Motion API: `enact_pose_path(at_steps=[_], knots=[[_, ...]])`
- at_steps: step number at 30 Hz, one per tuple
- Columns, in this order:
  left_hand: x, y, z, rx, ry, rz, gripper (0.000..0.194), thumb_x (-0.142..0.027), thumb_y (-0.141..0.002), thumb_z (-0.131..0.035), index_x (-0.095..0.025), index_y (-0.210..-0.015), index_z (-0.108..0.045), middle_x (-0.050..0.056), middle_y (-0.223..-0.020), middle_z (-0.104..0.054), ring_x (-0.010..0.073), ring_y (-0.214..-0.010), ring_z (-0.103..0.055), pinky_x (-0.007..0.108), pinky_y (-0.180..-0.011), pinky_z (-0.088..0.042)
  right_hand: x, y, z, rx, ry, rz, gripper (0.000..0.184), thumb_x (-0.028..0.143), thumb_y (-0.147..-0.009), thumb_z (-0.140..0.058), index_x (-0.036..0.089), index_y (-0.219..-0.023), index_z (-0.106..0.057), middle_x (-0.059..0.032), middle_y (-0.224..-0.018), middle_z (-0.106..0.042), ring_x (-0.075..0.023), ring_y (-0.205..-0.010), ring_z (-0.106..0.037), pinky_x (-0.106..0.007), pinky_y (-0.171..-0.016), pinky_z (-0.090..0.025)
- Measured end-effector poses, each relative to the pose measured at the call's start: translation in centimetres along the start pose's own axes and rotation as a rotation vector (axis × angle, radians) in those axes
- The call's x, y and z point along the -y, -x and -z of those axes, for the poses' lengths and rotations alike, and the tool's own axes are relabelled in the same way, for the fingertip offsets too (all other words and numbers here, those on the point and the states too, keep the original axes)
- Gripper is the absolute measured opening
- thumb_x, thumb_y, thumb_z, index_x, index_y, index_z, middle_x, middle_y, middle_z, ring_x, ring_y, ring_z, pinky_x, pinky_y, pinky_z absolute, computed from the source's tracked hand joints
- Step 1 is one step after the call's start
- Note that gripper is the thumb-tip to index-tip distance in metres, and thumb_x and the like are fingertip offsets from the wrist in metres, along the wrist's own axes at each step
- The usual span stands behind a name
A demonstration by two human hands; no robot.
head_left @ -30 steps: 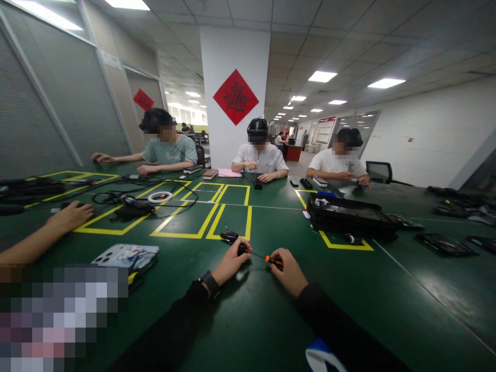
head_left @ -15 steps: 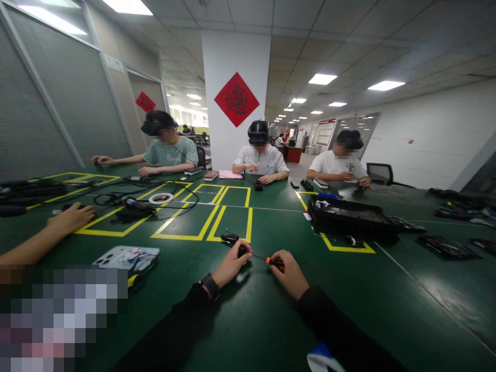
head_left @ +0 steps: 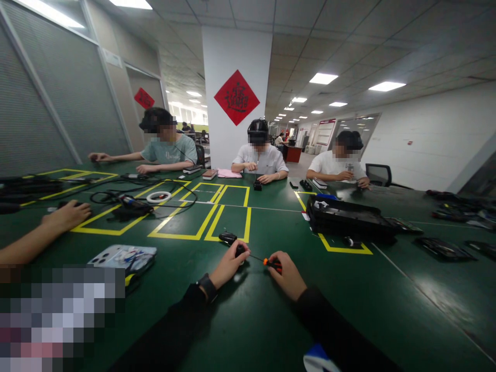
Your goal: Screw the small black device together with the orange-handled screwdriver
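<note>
My left hand (head_left: 229, 266) is closed on a small black part (head_left: 240, 250), whose exact kind I cannot make out. In my right hand (head_left: 287, 276) is a screwdriver (head_left: 271, 263) with an orange and black handle, fingers wrapped round it. Its thin shaft points left to the black part; whether the tip touches or enters it is too small to tell. Just beyond my left hand, another small black piece (head_left: 227, 237) lies on the green table (head_left: 256, 320).
A long black casing (head_left: 349, 219) stands right of centre. Cables (head_left: 132, 206) and a white ring (head_left: 158, 197) lie to the left, nearer a phone-like case (head_left: 124, 257). A co-worker's hand (head_left: 70, 214) rests at left. Several people sit across the table.
The whole view has shifted slightly. Both hands keep their grips, and the screwdriver still points at the black part in the left hand.
</note>
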State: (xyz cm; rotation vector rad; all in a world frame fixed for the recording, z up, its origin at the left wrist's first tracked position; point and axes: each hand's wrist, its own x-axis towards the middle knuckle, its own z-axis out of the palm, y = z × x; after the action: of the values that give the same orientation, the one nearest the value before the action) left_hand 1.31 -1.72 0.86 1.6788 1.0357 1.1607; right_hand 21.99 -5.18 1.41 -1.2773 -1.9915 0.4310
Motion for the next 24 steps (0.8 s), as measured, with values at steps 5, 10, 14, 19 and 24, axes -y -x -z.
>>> enact_pose_path(at_steps=[5,10,14,19,24], knots=[[0.17,-0.07,0.03,0.003,0.008,-0.019,0.016,-0.031,-0.076,-0.050,-0.019,-0.086,-0.049,0.002,-0.086,-0.056,0.0148,-0.081,-0.053,0.028,-0.077,-0.040,0.01,-0.01,0.03,0.016,-0.004,-0.004,0.012,0.021,-0.079,-0.049,0.018,-0.088,-0.055,-0.0046,-0.089,-0.053,-0.0172,-0.085,-0.049,-0.031,-0.077,-0.040],[0.26,-0.08,0.05,0.008,0.033,-0.005,0.015,-0.029,-0.076,-0.049,-0.019,-0.086,-0.049,0.002,-0.087,-0.057,0.0150,-0.083,-0.053,0.028,-0.078,-0.040,-0.02,-0.16,0.11,0.014,0.005,0.011,0.012,0.018,-0.080,-0.044,0.017,-0.081,-0.056,-0.0046,-0.086,-0.053,-0.0170,-0.085,-0.048,-0.031,-0.078,-0.039],[0.21,-0.06,0.02,0.001,0.038,0.023,0.014,-0.030,-0.076,-0.048,-0.019,-0.086,-0.048,0.002,-0.087,-0.057,0.0147,-0.082,-0.053,0.027,-0.077,-0.040,0.06,-0.09,0.16,-0.002,-0.016,-0.015,0.013,0.016,-0.075,-0.050,0.018,-0.088,-0.054,-0.0042,-0.089,-0.053,-0.0168,-0.084,-0.049,-0.030,-0.077,-0.040],[-0.07,-0.05,0.00,-0.008,0.029,0.020,0.013,-0.027,-0.075,-0.049,-0.019,-0.085,-0.049,0.002,-0.087,-0.058,0.0156,-0.084,-0.053,0.029,-0.080,-0.039,-0.02,-0.07,0.12,0.019,-0.013,-0.039,0.013,0.017,-0.075,-0.050,0.018,-0.088,-0.053,-0.0044,-0.089,-0.053,-0.0170,-0.083,-0.049,-0.030,-0.076,-0.041],[-0.09,-0.06,-0.01,0.001,0.030,0.019,0.012,-0.025,-0.075,-0.049,-0.018,-0.085,-0.050,0.002,-0.087,-0.058,0.0153,-0.083,-0.053,0.028,-0.078,-0.039,-0.31,-0.14,0.08,0.012,-0.033,-0.021,0.013,0.015,-0.077,-0.045,0.018,-0.086,-0.054,-0.0042,-0.087,-0.053,-0.0169,-0.083,-0.050,-0.030,-0.076,-0.040]])
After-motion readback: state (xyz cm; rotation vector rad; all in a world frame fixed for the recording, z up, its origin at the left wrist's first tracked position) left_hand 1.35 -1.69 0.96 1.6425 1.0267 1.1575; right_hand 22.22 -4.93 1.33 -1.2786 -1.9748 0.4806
